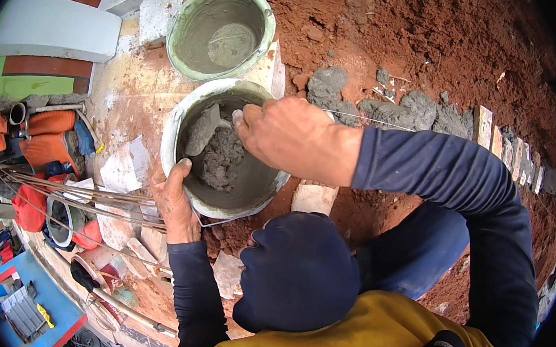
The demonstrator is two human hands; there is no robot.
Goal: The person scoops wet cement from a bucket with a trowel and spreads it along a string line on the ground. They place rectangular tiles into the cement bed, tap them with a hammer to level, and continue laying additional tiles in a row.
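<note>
A pale bucket (176, 126) coated with grey stands in front of me, with wet mortar (220, 162) at its bottom. My left hand (177, 206) is closed on the bucket's left near rim, thumb over the edge. Above the bucket, my right hand (294, 132) is closed around a trowel (204, 132); the fist hides its handle. The trowel's flat, mortar-smeared blade lies inside the bucket, against the mortar. Just beyond, a second bucket (268, 24) shows grey residue on its inner wall and bottom.
Red soil (410, 20) fills the far right. Mortar lumps (330, 88) lie in a row leading to a line of bricks (484, 125), with a thin string (380, 122) across. Thin rods (86, 192) reach toward my left hand. Orange cloths (52, 152) and a blue ledge (49, 296) are at left.
</note>
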